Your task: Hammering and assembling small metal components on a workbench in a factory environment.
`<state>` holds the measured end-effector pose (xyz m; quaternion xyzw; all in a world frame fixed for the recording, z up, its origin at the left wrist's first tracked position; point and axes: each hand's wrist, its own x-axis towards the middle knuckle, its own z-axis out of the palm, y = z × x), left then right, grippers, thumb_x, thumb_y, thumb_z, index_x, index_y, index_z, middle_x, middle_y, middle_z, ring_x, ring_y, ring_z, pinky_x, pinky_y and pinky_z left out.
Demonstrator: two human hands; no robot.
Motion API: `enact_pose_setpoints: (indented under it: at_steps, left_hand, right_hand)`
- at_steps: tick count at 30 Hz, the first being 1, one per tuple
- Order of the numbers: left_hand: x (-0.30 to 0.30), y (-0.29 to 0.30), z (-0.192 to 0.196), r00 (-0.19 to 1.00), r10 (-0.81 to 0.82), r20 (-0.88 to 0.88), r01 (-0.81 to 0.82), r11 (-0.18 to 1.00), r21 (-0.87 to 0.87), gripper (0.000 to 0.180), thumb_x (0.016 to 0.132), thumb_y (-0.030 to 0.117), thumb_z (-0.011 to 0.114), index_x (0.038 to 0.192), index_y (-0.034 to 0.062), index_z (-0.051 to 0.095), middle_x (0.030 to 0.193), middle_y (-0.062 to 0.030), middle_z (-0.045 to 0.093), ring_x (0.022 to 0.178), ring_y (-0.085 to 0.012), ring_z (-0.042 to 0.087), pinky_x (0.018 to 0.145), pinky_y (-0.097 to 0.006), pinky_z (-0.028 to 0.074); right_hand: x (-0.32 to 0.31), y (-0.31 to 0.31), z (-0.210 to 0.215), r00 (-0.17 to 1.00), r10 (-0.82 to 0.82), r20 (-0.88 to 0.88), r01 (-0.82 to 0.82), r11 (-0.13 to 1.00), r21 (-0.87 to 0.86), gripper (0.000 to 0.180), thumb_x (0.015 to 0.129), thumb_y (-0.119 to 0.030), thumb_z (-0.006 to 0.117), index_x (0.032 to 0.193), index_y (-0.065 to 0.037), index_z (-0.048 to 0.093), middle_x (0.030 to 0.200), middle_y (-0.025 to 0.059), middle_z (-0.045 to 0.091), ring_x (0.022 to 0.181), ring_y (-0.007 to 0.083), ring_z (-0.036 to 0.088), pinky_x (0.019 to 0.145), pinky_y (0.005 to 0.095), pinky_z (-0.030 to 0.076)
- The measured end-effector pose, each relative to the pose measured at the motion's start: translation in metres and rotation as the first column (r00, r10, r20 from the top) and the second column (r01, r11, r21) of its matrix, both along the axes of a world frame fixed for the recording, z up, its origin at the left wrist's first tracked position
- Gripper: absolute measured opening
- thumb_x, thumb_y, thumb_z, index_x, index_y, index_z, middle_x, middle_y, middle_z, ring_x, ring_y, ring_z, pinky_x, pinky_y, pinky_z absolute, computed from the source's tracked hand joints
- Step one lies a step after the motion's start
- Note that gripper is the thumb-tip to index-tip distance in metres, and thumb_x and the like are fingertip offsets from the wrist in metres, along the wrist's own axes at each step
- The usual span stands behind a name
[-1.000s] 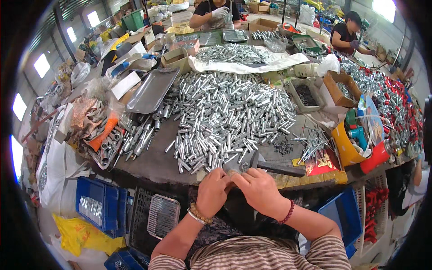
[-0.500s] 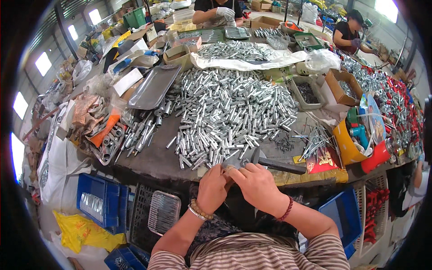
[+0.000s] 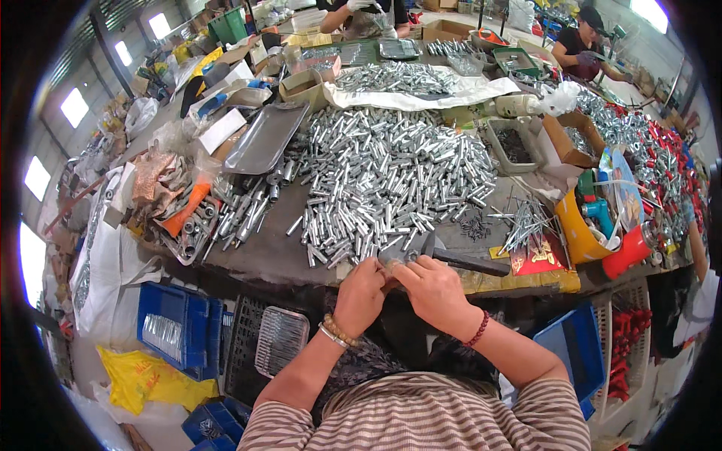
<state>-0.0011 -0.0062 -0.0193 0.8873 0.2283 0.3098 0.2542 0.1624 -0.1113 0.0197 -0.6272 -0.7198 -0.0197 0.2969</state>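
At the table's near edge, my left hand (image 3: 359, 295) and my right hand (image 3: 438, 295) meet, fingertips pinched together. Whatever sits between them is too small and covered to make out. Just beyond the fingertips lies a flat grey metal piece (image 3: 397, 251). A hammer (image 3: 472, 261) with a dark handle rests beside my right hand, its head toward the pile. Farther in, a broad heap of short silvery metal tubes (image 3: 398, 177) spreads over the table. Small dark pins (image 3: 474, 227) lie to the right of the heap, with thin metal rods (image 3: 524, 223) near them.
A grey metal tray (image 3: 265, 140) and long sockets (image 3: 252, 210) lie left. Right stand a bin of dark small parts (image 3: 514, 145), an open carton (image 3: 571, 139) and a yellow container (image 3: 583, 237). Blue crates (image 3: 177, 323) sit below the table. Two co-workers are across the table.
Both hands stay pinched together at the edge, slightly higher in the picture. The view has shifted a little. The co-worker at the far side has raised a gloved hand.
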Motion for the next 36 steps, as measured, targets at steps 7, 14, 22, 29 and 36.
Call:
enact_pose_setpoints:
  at_steps: [7,14,22,29,36]
  left_hand:
    - [-0.002,-0.008,0.01,1.0,0.003,-0.001,-0.003,1.0,0.018,0.014,0.084,-0.001,0.073,0.098,0.0008,0.07,0.094,-0.015,0.062,0.087,-0.0376,0.064,0.073,-0.045,0.052]
    - [0.0,0.001,0.012,1.0,-0.018,-0.008,0.018,1.0,0.005,0.014,0.083,-0.001,0.072,0.097,0.0022,0.071,0.093,-0.013,0.062,0.089,-0.0354,0.065,0.077,-0.045,0.053]
    - [0.002,0.001,0.007,0.999,-0.035,0.024,0.036,0.998,-0.049,0.016,0.087,0.005,0.078,0.102,0.0061,0.075,0.093,-0.0092,0.061,0.081,-0.0274,0.064,0.072,-0.037,0.052]
    - [-0.001,0.0,0.007,0.998,-0.029,0.049,0.032,0.998,-0.057,0.016,0.085,0.005,0.079,0.1,0.0062,0.075,0.092,-0.0088,0.061,0.081,-0.0277,0.063,0.071,-0.037,0.051]
    - [-0.001,0.0,0.01,0.997,-0.057,0.054,0.059,0.997,-0.043,0.018,0.084,0.001,0.078,0.101,0.0065,0.074,0.091,-0.0087,0.062,0.081,-0.0282,0.064,0.07,-0.038,0.051]
  right_hand:
    - [-0.005,-0.008,-0.014,1.0,-0.022,-0.022,0.025,0.989,0.144,0.036,0.079,-0.002,0.068,0.115,-0.007,0.066,0.088,0.0053,0.063,0.085,0.0258,0.061,0.076,0.0389,0.049]
    - [0.004,-0.006,-0.013,0.997,-0.038,-0.067,0.048,0.987,0.156,0.029,0.079,-0.004,0.072,0.107,-0.007,0.066,0.092,0.0081,0.065,0.086,0.0293,0.061,0.077,0.0417,0.049]
    - [0.065,-0.024,0.01,0.941,-0.325,0.091,0.322,0.946,0.044,0.027,0.08,-0.007,0.077,0.106,-0.008,0.07,0.098,0.0089,0.066,0.096,0.0318,0.063,0.083,0.046,0.051]
    - [0.057,-0.036,0.006,0.958,-0.286,-0.02,0.286,0.958,-0.018,0.03,0.081,-0.006,0.078,0.109,-0.009,0.071,0.097,0.0085,0.063,0.087,0.0312,0.065,0.075,0.0427,0.053]
    - [0.023,-0.053,0.016,0.978,-0.181,-0.106,0.193,0.974,0.122,0.025,0.083,0.001,0.076,0.108,-0.006,0.073,0.098,0.0129,0.063,0.074,0.0312,0.066,0.062,0.037,0.053]
